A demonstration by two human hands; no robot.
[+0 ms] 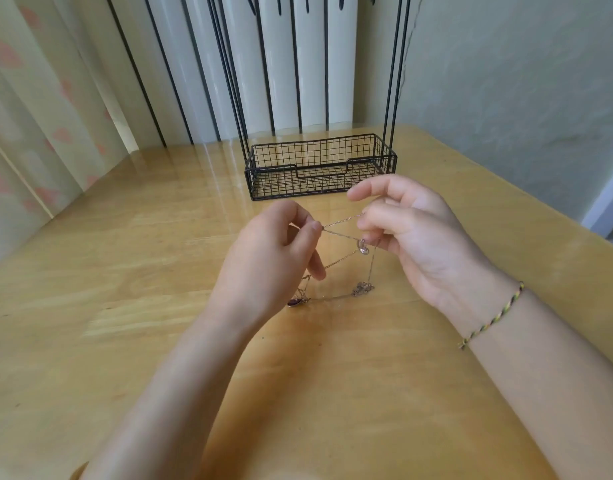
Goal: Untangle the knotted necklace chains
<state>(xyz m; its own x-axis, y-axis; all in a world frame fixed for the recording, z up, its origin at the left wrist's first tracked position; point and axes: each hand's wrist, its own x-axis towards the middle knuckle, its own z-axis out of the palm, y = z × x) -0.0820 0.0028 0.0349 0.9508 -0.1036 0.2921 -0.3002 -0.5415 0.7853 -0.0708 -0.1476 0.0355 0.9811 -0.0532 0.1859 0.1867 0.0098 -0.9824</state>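
The scene is brightly and evenly lit by soft light. Pale glare streaks are seen on the counter [208, 174] beyond the left hand [274, 258]. Only a faint, diffuse shadow is cast under that hand. Straight lines are bowed and splayed toward the edges by the wide lens. Fine detail is slightly softened throughout.

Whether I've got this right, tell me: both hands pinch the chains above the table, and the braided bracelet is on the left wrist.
Wrong wrist. The head view shows the braided bracelet on the right wrist. The left hand and right hand do both pinch the chains above the table.
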